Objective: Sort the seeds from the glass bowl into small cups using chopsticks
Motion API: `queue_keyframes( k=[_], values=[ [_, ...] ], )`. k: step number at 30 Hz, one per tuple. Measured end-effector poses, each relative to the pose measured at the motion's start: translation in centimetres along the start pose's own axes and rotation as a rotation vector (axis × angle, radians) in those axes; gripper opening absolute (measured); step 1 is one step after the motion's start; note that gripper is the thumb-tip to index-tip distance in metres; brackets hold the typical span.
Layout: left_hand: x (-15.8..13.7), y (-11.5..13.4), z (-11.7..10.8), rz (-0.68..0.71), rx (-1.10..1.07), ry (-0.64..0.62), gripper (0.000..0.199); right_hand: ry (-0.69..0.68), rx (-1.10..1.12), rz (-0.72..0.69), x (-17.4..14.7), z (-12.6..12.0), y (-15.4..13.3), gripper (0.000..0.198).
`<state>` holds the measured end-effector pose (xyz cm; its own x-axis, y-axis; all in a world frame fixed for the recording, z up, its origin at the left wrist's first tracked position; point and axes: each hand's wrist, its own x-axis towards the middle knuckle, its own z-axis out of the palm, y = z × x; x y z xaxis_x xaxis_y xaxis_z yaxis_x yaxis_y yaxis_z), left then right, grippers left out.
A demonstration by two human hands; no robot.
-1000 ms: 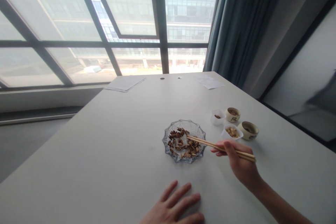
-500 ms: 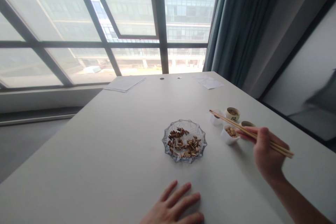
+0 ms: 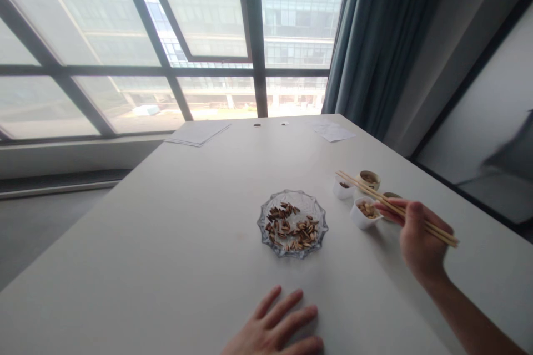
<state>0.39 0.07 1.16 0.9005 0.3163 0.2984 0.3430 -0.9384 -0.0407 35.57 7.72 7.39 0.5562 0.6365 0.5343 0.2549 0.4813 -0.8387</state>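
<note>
My right hand (image 3: 422, 241) grips a pair of wooden chopsticks (image 3: 375, 193). Their tips reach above a small white cup (image 3: 343, 189) with a few dark bits inside, and nothing shows between them. Under the chopsticks stands another white cup (image 3: 363, 218) holding pale nuts. Behind it is a cream cup (image 3: 368, 180) with brownish contents; one more round cup (image 3: 391, 197) is partly hidden by my fingers. A scalloped glass dish (image 3: 265, 241) holds several brown striped seeds (image 3: 306, 232). My left hand (image 3: 277, 327) lies flat on the table before the dish, fingers spread.
The white table (image 3: 166, 244) runs back to large windows. Stacked sheets of paper (image 3: 199, 133) lie at its far left, and another paper (image 3: 335, 131) at the far right. Two small round spots sit near the back edge. A dark curtain (image 3: 375, 39) hangs at the right.
My right hand has shifted slightly left, and the chopstick tips have moved a little right and up over the small white cup. My left hand and the dish stay put.
</note>
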Motion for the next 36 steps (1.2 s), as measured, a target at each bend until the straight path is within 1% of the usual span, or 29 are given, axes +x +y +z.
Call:
queue_keyframes(
  k=[2, 4, 8, 11, 13, 16, 18, 20, 22, 23, 25, 26, 30, 33, 36],
  values=[
    [0.0, 0.0, -0.1, 0.004, 0.0, 0.003, 0.049, -0.062, 0.031, 0.008, -0.7, 0.4, -0.5, 0.043],
    [0.1, -0.1, -0.4, 0.008, 0.003, 0.003, 0.048, -0.152, 0.037, 0.004, -1.6, 0.8, -0.9, 0.04],
    [0.0, -0.1, -0.4, 0.005, 0.008, -0.02, 0.049, -0.365, -0.016, -0.079, -3.0, 1.4, -1.7, 0.034],
    [-0.4, 0.0, 1.2, -0.002, 0.009, -0.012, 0.054, -0.488, -0.098, -0.128, -3.6, 1.5, -2.7, 0.031],
    [-0.8, 0.1, 2.7, 0.007, 0.003, 0.066, 0.05, -0.547, -0.157, -0.136, -3.9, 1.4, -3.5, 0.03],
    [-1.2, 0.3, 4.0, -0.001, 0.012, 0.091, 0.048, -0.62, -0.222, -0.118, -4.3, 1.5, -4.5, 0.028],
    [-1.1, 0.3, 3.6, -0.006, 0.02, 0.086, 0.047, -0.655, -0.239, -0.097, -4.6, 1.5, -4.8, 0.028],
    [-0.9, 0.3, 2.7, -0.001, 0.03, 0.065, 0.046, -0.684, -0.248, -0.081, -4.8, 1.6, -4.8, 0.029],
    [-0.7, 0.3, 2.0, 0.001, 0.044, -0.014, 0.051, -0.711, -0.261, -0.079, -4.9, 1.6, -4.6, 0.03],
    [-0.7, 0.3, 1.9, 0.005, 0.048, -0.017, 0.051, -0.723, -0.269, -0.083, -5.0, 1.6, -4.5, 0.03],
    [-0.9, 0.3, 2.5, 0.001, 0.052, 0.06, 0.048, -0.733, -0.278, -0.101, -5.1, 1.6, -4.2, 0.03],
    [-1.0, 0.3, 3.1, -0.003, 0.052, 0.079, 0.047, -0.735, -0.276, -0.115, -5.1, 1.7, -4.0, 0.029],
    [-1.4, 0.3, 4.8, -0.004, 0.049, 0.107, 0.049, -0.776, -0.234, -0.213, -4.9, 2.1, -3.9, 0.026],
    [-1.4, 0.3, 5.0, -0.006, 0.042, 0.105, 0.048, -0.791, -0.208, -0.275, -4.6, 2.1, -4.2, 0.022],
    [-1.4, 0.4, 4.8, -0.007, 0.028, 0.108, 0.046, -0.733, -0.232, -0.249, -4.3, 1.5, -4.5, 0.021]
  ],
)
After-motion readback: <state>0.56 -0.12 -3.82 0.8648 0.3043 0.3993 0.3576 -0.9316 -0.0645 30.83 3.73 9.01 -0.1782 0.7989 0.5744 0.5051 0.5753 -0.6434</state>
